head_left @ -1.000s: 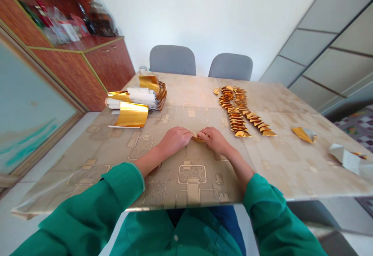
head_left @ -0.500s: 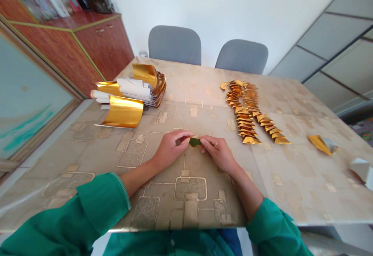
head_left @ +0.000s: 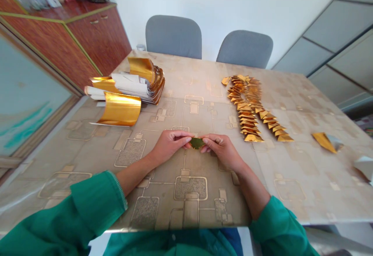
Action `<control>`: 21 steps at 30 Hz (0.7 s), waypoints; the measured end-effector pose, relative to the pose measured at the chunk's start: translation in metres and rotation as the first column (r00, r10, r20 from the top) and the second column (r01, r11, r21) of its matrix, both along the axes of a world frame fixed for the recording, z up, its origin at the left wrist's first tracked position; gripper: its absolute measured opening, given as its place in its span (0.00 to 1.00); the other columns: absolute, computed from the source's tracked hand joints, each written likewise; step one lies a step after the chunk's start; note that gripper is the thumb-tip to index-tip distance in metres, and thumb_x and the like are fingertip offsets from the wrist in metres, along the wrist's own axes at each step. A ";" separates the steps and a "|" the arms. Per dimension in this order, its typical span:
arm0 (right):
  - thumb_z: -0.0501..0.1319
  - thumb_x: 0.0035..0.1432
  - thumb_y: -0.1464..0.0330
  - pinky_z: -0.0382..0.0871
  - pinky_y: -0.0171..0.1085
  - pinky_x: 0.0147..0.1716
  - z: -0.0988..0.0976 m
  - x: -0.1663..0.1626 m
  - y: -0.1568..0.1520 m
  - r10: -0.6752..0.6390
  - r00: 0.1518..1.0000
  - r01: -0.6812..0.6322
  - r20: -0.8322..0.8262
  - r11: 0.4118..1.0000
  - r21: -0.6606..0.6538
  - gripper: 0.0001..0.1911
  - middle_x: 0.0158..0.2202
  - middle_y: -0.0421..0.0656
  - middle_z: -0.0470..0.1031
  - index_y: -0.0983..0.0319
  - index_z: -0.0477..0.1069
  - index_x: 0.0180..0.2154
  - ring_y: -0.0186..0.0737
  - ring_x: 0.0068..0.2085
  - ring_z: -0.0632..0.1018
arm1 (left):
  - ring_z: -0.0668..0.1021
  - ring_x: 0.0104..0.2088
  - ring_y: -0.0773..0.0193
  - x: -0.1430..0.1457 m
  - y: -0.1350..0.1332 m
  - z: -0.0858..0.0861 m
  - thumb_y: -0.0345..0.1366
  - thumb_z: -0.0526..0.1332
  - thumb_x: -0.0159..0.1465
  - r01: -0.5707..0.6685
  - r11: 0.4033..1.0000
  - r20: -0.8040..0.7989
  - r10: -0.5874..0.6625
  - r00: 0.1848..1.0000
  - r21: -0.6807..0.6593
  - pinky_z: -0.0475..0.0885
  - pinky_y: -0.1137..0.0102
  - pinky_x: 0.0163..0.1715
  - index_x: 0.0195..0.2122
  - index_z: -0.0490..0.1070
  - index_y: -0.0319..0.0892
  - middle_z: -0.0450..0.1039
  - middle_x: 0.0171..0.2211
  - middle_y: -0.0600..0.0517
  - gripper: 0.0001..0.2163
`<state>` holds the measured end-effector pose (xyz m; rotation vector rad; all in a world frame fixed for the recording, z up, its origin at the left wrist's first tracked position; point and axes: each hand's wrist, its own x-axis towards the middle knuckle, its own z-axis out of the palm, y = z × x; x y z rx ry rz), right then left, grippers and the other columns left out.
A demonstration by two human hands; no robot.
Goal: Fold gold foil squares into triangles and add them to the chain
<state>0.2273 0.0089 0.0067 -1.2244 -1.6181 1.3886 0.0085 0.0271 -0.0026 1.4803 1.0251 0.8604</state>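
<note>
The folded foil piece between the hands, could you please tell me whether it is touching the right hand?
Touching: the head view shows the right hand pinching the folded foil piece at its right end, with no gap.

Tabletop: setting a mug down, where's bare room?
Bare room lies on the tabletop between the gold foil stack and the folded gold chain, and left of the left hand, below the foil. It's crowded at the stack and chain.

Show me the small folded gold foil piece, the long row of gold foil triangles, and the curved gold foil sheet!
Small folded gold foil piece (head_left: 197, 143): head view, its middle.
Long row of gold foil triangles (head_left: 246, 110): head view, its middle.
Curved gold foil sheet (head_left: 119, 109): head view, its middle.
</note>
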 end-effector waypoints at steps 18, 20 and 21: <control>0.63 0.61 0.57 0.72 0.35 0.38 -0.003 -0.006 -0.002 -0.022 0.997 0.029 -0.079 0.996 0.085 0.15 0.35 0.41 0.82 0.58 0.80 0.42 0.35 0.34 0.79 | 0.81 0.26 0.66 0.003 -0.003 0.002 0.42 0.63 0.62 0.034 0.999 0.012 -0.034 0.999 -0.007 0.78 0.74 0.29 0.44 0.78 0.36 0.80 0.27 0.50 0.15; 0.63 0.60 0.57 0.72 0.35 0.38 -0.003 -0.007 -0.002 -0.012 0.996 0.019 -0.093 0.997 0.077 0.14 0.36 0.42 0.82 0.58 0.80 0.42 0.35 0.35 0.79 | 0.81 0.26 0.67 0.002 -0.004 0.003 0.41 0.63 0.63 0.046 0.999 0.016 -0.046 0.999 -0.004 0.78 0.74 0.29 0.42 0.79 0.36 0.80 0.26 0.50 0.13; 0.64 0.59 0.57 0.73 0.35 0.38 -0.003 -0.007 -0.002 -0.015 0.993 0.022 -0.119 0.998 0.060 0.15 0.37 0.42 0.82 0.58 0.80 0.42 0.35 0.35 0.79 | 0.81 0.26 0.67 0.002 -0.004 0.003 0.40 0.63 0.63 0.044 0.999 0.020 -0.044 0.999 0.002 0.78 0.74 0.29 0.41 0.79 0.37 0.80 0.27 0.50 0.12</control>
